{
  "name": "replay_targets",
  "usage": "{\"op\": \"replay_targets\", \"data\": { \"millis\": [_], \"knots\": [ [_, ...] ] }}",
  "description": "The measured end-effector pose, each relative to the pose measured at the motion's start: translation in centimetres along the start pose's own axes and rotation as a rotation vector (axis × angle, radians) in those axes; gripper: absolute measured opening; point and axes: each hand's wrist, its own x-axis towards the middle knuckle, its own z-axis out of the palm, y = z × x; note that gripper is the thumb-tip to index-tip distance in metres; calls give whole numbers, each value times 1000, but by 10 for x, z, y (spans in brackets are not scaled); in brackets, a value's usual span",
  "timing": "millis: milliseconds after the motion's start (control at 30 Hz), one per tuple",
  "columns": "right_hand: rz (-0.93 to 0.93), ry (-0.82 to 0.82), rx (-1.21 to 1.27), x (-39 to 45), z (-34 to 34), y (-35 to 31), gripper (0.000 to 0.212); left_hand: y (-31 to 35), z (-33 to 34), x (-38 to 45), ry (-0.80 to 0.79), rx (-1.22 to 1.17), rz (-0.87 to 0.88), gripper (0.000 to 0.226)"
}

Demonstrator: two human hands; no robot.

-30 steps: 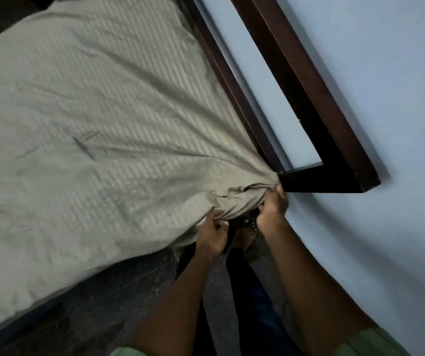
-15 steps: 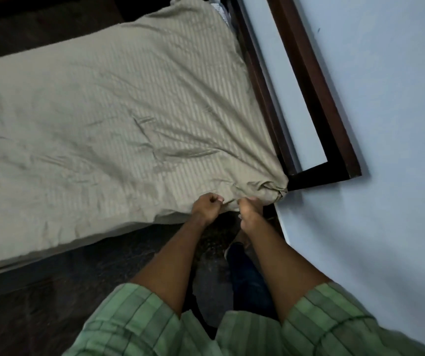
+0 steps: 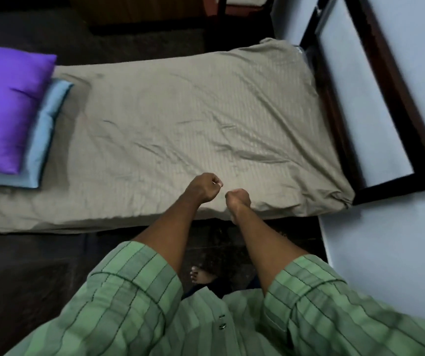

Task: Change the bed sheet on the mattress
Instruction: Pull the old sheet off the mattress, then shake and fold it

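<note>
We see the bed sheet spread over the whole mattress, a dull olive-grey cloth with a faint woven stripe that catches the light in bands. It is soft and creased, with long shallow folds running across the middle and a gathered, bunched knot of fabric at the near right corner, where it wraps down over the edge. Along the near side the cloth hangs over the low mattress and meets the floor.

Both hands hang just above the near edge of the sheet, close together but apart. The left hand is curled into a loose fist, and its grip holds nothing that we can make out. The right hand is curled likewise, knuckles toward us, with no cloth in it that we can see. Both forearms are bare below rolled sleeves of a green checked shirt with thin dark lines.

At the left end lie two pillows: a glossy purple pillow, plump and square, resting on a flatter pale blue pillow that shows along its right and lower edges.

The floor is dark and speckled, like polished stone, and a bare foot stands on it. To the right a dark wooden frame leans against the pale blue wall, just beside the mattress end.
</note>
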Motion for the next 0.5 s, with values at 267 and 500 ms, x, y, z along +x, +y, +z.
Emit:
{"op": "replay_targets", "data": {
  "millis": [267,500],
  "knots": [
    [74,-135,1,-29,149,5,17,-160,-44,-18,15,-143,-246,23],
    [255,-137,9,22,242,23,32,-255,-43,32,35,-340,-430,24]
  ]
}}
